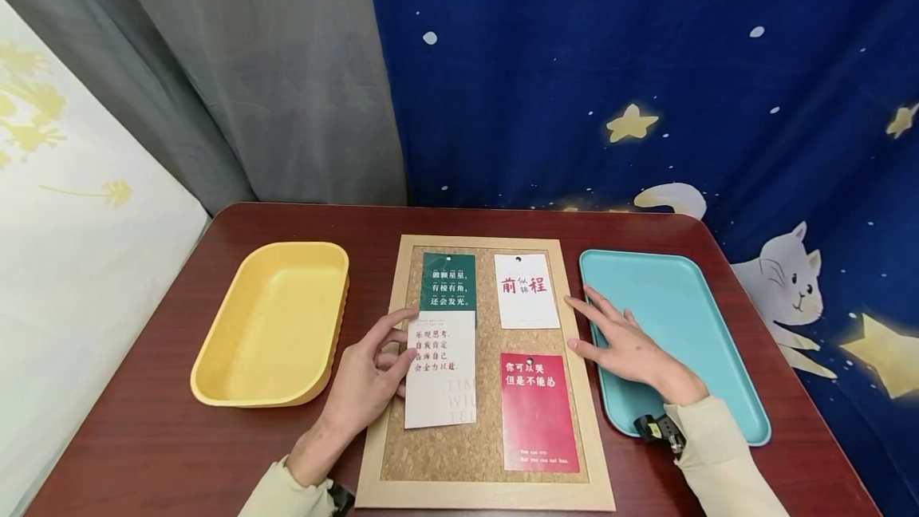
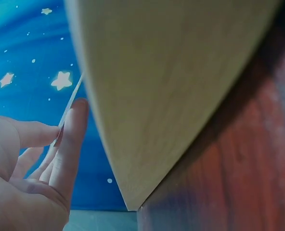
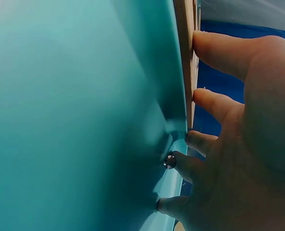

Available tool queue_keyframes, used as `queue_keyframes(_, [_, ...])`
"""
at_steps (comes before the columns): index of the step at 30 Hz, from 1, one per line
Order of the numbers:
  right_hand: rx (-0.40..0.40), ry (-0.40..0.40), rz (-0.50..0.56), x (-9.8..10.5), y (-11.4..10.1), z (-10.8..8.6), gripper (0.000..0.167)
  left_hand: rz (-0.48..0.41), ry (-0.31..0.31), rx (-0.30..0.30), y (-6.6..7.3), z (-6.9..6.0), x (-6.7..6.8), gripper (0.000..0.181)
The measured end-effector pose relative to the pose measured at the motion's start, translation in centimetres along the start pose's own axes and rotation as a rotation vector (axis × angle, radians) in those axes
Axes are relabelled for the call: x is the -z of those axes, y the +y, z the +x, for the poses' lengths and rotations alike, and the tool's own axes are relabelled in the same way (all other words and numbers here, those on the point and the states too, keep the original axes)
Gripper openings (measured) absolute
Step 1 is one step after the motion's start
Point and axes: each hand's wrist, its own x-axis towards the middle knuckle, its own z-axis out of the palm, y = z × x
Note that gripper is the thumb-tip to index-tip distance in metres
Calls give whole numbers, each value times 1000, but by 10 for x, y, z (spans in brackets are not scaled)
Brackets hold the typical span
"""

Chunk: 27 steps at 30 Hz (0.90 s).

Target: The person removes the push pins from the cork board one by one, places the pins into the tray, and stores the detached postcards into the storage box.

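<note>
Two hands flanked the corkboard point(image 1: 488, 493) in the head view: the left hand point(image 1: 362, 381) pinched a white card point(image 1: 439, 397) by its left edge, over the board and overlapping the foot of a green card point(image 1: 448, 291); the right hand point(image 1: 632, 349), fingers spread, lay over the blue-green tray point(image 1: 700, 325). From the left wrist, the card's thin edge sat between thumb and fingers, near the wooden frame point(image 2: 147, 96). From the right wrist, two fingertips touched that frame.
</note>
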Motion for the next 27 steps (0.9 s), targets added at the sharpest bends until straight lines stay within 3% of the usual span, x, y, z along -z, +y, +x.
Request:
queue_keyframes(7, [-3, -2, 4, -1, 1, 0, 72, -11, -18, 59, -1, -2, 0, 49])
queue_keyframes(16, [-11, -1, 16, -1, 1, 0, 73, -27, -10, 83, 0, -3, 3, 42])
queue_keyframes(23, [-11, 2, 21, -1, 1, 0, 72, -15, 17, 88, -1, -3, 4, 44])
queue_keyframes(27, [-8, 2, 18, -1, 1, 0, 72, 28, 55, 37, -3, -4, 5, 55])
